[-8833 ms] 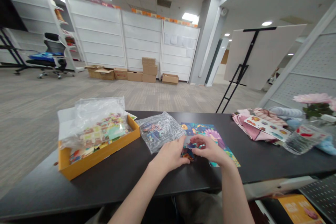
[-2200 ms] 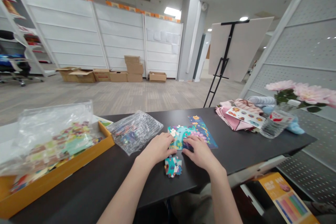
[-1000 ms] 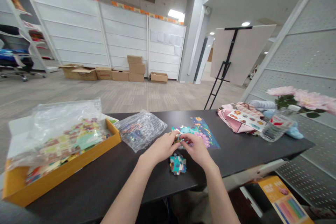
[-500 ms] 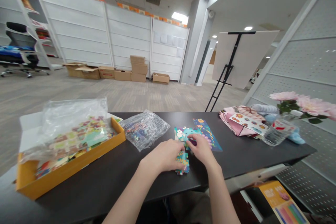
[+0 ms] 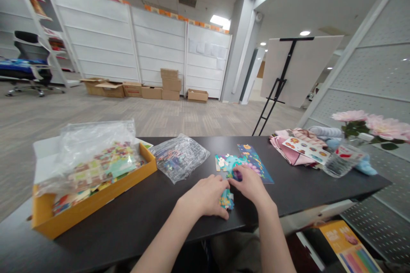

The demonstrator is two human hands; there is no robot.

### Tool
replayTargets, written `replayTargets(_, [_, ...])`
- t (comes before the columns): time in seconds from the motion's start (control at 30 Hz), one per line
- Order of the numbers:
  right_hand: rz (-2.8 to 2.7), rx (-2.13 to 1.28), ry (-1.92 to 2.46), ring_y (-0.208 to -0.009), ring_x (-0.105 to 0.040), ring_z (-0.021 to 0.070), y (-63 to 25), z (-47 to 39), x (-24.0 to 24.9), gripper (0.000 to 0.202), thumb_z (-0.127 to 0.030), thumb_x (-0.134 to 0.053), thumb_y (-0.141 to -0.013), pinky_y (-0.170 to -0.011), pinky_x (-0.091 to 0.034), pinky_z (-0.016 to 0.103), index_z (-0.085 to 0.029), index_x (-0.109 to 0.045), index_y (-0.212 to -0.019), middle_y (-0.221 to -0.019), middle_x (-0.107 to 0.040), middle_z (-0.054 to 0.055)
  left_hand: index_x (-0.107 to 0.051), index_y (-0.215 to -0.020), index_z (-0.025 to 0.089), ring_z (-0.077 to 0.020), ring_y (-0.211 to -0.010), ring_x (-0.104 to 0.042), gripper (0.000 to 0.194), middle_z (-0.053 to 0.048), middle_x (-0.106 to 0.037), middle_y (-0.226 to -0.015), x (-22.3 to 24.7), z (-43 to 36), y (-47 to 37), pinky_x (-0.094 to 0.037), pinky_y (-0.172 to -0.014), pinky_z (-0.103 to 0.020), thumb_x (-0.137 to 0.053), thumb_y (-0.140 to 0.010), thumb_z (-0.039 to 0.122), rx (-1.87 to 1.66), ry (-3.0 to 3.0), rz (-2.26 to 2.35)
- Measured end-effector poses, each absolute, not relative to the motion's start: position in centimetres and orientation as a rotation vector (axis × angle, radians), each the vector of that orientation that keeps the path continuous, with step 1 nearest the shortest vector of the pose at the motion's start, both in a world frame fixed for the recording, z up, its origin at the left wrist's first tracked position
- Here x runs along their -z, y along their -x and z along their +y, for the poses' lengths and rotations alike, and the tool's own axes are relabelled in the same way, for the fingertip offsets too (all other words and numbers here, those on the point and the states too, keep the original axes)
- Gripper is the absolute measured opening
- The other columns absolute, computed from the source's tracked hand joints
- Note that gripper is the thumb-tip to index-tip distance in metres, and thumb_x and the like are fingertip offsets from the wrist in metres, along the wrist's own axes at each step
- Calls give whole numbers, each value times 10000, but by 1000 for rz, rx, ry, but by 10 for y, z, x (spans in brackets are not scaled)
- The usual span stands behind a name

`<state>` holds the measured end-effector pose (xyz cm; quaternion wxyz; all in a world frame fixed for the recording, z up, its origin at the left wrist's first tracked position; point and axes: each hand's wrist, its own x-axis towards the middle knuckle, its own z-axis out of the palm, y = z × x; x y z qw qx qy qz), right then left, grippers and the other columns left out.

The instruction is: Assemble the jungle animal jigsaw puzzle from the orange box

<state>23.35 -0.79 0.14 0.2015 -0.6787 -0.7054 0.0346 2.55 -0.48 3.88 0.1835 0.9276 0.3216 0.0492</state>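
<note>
A partly joined jigsaw puzzle (image 5: 262, 166), dark blue and teal with a rabbit and pink flowers, lies on the black table. My right hand (image 5: 251, 185) is at its lower edge, fingers closed on a small puzzle piece (image 5: 237, 174) in purple and teal; the fingertips hide part of it. My left hand (image 5: 208, 196) curls around a small group of puzzle pieces (image 5: 226, 199) in teal and yellow, just below the joined part. Thumb and fingers cover their left side, so I cannot tell whether these pieces are stacked or joined.
Left stands a yellow box (image 5: 96, 204) with bagged and loose pieces. A clear bag of pieces (image 5: 180, 158) lies beside it. At the right are pink cloths (image 5: 285, 153), a sticker sheet (image 5: 304, 150), a tilted plastic bottle (image 5: 341, 162) and pink flowers (image 5: 384, 126). An open drawer (image 5: 315, 215) sits below.
My right hand has lowered the purple piece against the puzzle's lower edge. My left hand has slid slightly toward me over the group of pieces. The whole view has shifted slightly.
</note>
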Motion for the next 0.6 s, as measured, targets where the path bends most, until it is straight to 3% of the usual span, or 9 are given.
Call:
replayTargets(0.2, [-1937, -66, 1891, -839, -664, 235, -228, -11, -6, 143, -324, -655, -841, -708, -423, 299, -199, -702, -891, -880, -729, 67, -621, -1245, 196, -341, -1137, -628, 544, -123, -664, -1212, -42, -6, -29, -538, -941, -443, -752, -775, 436, -116, -2641, 964])
replayTargets(0.43, [-1882, -227, 1700, -922, -683, 248, -240, -10, 0, 240, -316, -575, -881, -841, -500, 351, -185, -710, -1031, -1011, -751, 91, -520, -1377, 180, -336, -1186, -607, 674, -143, -634, -1313, -40, -3, -31, -517, -985, -447, -744, -799, 446, -209, -2592, 948])
replayTargets(0.6, [-1916, -299, 1643, -1013, -668, 273, -245, -8, 8, 288, -334, -578, -903, -926, -501, 412, -179, -684, -1121, -1088, -733, 116, -581, -1310, 194, -343, -1206, -589, 651, -136, -646, -1291, -38, 1, -30, -497, -1009, -445, -773, -768, 502, -238, -2583, 963])
